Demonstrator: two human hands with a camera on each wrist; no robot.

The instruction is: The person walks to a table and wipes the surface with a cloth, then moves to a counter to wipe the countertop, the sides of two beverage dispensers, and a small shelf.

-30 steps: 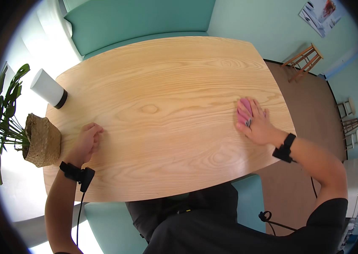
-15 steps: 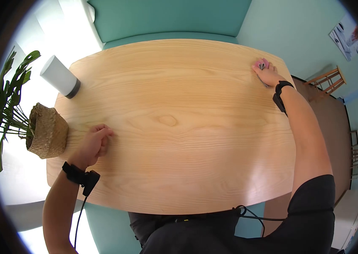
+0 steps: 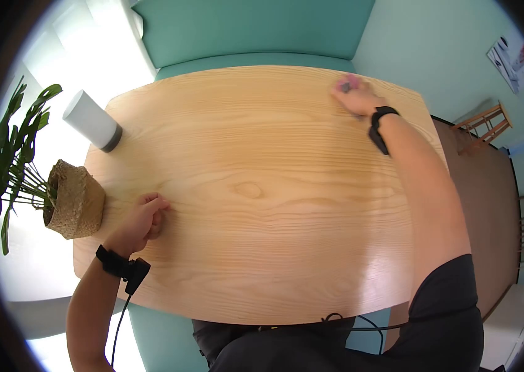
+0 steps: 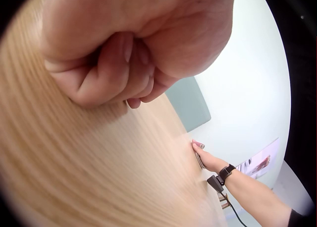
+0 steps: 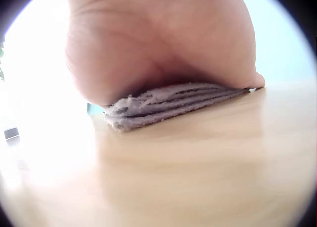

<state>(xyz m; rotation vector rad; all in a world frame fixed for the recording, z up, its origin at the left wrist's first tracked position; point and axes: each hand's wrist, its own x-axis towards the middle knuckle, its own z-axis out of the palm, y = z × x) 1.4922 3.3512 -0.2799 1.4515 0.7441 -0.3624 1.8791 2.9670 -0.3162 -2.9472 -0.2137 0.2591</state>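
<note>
My right hand (image 3: 356, 99) is on a folded pink and grey cloth (image 3: 352, 81) near the far right edge of the wooden table (image 3: 255, 248). Between thumb and fingers the cloth bulges up. The right wrist view shows the grey layers of the cloth (image 5: 163, 105) flat on the wood beneath the palm (image 5: 158, 48); most fingertips are hidden. My left hand (image 3: 141, 223) rests on the near left part of the table, holding nothing. In the left wrist view its fingers (image 4: 116, 68) are curled in toward the palm.
A white cylinder with a dark base (image 3: 91, 121) stands at the table's left edge. Nearer on that side is a plant in a woven basket (image 3: 76, 201). A green bench (image 3: 249, 31) lies beyond the table, and a wooden stool (image 3: 488, 127) stands off to the right.
My right hand and the cloth have gone from the right side to the far right corner, then leftward along the far edge. My left hand stays in place as the head view shifts.
</note>
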